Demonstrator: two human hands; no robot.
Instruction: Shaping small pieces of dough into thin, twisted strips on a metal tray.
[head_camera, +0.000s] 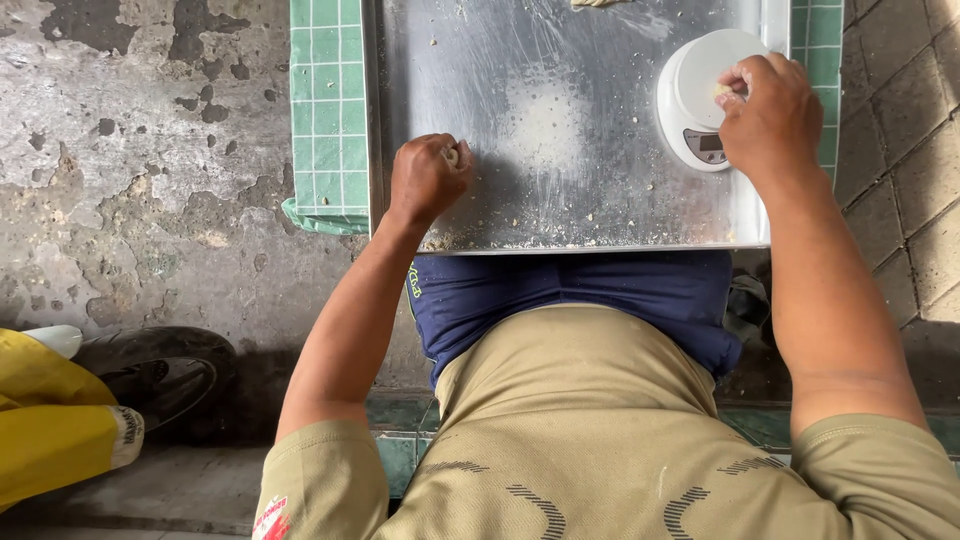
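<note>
My steel worktop (560, 150) ends in a straight near edge just above my lap, with green tiled cloth (325, 110) flanking both sides; the crumb-dusted middle lies open between my hands. My left hand (425, 180) rests near the front left corner, fist curled tight around a small dough lump (452, 155), too hidden to read its axis. My right hand (770, 115) reaches out, arm nearly straight, fingers pinched on a dough bit (722, 91) atop the round white kitchen scale (695, 100), whose display faces me.

Dough strip (595, 3) cut off at top edge.
</note>
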